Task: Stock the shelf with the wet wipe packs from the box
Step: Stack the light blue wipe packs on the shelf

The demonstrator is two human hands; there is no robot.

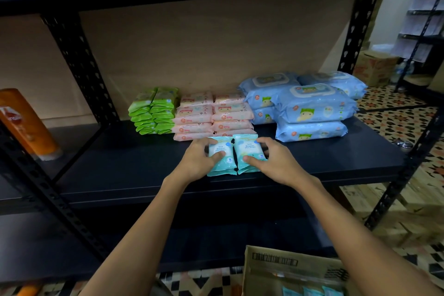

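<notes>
Two small teal wet wipe stacks stand side by side near the front of the black shelf (125, 170). My left hand (198, 160) grips the left teal stack (219, 150), thumb on its top. My right hand (271, 161) grips the right teal stack (247, 148) the same way. Behind them lie pink packs (194, 115), green packs (153, 110) to the left and large blue packs (312, 108) to the right. The cardboard box (283, 269) sits at the bottom right, with more teal packs (310, 292) showing inside.
An orange bottle (26, 125) stands on the neighbouring shelf at the left. Black perforated posts (79, 65) frame the bay. A patterned tile floor (403, 115), another cardboard box (374, 67) and a second rack lie to the right.
</notes>
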